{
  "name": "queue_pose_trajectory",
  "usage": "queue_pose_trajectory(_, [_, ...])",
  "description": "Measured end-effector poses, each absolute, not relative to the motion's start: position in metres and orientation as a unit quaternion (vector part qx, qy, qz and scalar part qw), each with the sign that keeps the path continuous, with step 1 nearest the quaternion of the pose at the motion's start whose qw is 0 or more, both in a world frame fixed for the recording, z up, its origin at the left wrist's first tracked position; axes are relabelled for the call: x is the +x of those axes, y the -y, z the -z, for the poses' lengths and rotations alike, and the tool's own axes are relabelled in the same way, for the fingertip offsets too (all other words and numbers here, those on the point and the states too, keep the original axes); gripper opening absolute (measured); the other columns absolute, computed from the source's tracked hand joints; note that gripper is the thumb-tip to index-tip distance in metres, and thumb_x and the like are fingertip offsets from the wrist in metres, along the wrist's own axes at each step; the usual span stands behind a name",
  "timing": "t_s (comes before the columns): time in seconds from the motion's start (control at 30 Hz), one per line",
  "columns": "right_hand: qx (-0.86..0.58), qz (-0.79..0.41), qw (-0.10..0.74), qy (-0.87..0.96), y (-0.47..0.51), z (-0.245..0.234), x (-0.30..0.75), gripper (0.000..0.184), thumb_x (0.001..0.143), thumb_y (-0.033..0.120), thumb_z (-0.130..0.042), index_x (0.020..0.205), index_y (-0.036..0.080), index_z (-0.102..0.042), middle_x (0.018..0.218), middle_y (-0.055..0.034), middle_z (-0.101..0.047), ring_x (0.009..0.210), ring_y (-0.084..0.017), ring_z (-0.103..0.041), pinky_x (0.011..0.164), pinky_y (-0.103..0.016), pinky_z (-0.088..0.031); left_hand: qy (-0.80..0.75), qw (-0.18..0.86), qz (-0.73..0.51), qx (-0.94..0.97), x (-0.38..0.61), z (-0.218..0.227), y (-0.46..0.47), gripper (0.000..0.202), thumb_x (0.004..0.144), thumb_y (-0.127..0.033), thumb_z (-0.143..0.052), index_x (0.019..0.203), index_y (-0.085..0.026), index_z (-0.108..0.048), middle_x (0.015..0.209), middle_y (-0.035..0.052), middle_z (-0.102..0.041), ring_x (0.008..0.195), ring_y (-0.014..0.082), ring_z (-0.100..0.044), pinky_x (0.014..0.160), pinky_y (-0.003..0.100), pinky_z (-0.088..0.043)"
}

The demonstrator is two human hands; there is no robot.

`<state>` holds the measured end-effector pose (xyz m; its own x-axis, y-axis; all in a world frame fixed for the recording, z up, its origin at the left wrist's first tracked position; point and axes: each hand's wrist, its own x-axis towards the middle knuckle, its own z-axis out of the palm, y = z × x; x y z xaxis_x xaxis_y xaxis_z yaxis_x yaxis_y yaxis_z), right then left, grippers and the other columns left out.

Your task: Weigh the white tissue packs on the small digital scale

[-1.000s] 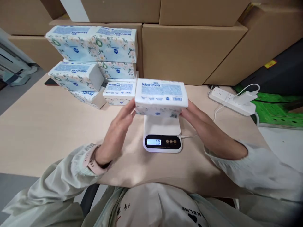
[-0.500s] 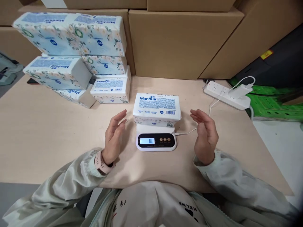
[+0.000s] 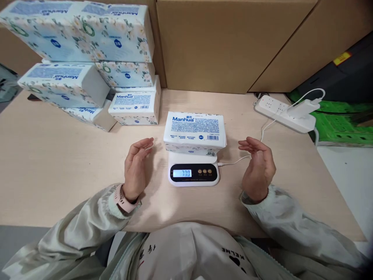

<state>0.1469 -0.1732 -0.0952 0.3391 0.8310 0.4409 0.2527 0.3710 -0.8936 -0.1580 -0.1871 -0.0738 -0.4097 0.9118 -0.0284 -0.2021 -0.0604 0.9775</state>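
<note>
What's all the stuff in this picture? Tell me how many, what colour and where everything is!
Manhua pack: one, white and blue, on the scale
Scale: one, white with black panel, mid-table
Stacked packs: at least six, white, blue and floral, back left
Table: one, pale wood colour, under the scale
Cardboard boxes: at least two, brown, behind
Power strip: one, white, back right
Adapter: one, white, on the power strip
Cable: at least one, white, right of the scale
Unclear objects: green and dark, far right
Shirt: one, whitish, bottom middle
Sleeves: two, pale grey-green, both arms
Wristband: one, pink, left wrist
Left grip: one, bare, left of the pack, apart
Right grip: one, bare, right of the pack, apart
</note>
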Motion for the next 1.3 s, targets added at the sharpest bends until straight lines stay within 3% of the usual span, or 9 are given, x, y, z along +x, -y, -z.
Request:
queue_pose_trajectory(0.8, [-0.511, -0.247, 0.623, 0.538, 0.1767, 0.0908, 0.1442, 0.034, 0.107, 0.049, -0.053, 0.119, 0.032, -0.079, 0.109, -0.0042, -0.079, 0.095, -0.024, -0.069, 0.091, -0.045, -0.051, -0.530, 0.443, -0.651, 0.314, -0.1574, 0.0735, 0.1858, 0.030, 0.083, -0.037, -0.081, 0.107, -0.020, -0.079, 0.120, 0.0083, -0.077, 0.111, 0.0211, -0.070, 0.107, 0.037, -0.048])
queue_pose_trajectory(1.3, [-0.518, -0.237, 0.602, 0.559, 0.1772, 0.0912, 0.1463, 0.036, 0.108, 0.050, -0.049, 0.117, 0.029, -0.078, 0.109, -0.0050, -0.078, 0.095, -0.023, -0.070, 0.092, -0.046, -0.055, -0.533, 0.444, -0.646, 0.319, -0.1586, 0.0750, 0.1863, 0.029, 0.085, -0.037, -0.077, 0.108, -0.019, -0.078, 0.122, 0.0096, -0.077, 0.113, 0.0226, -0.070, 0.113, 0.041, -0.047])
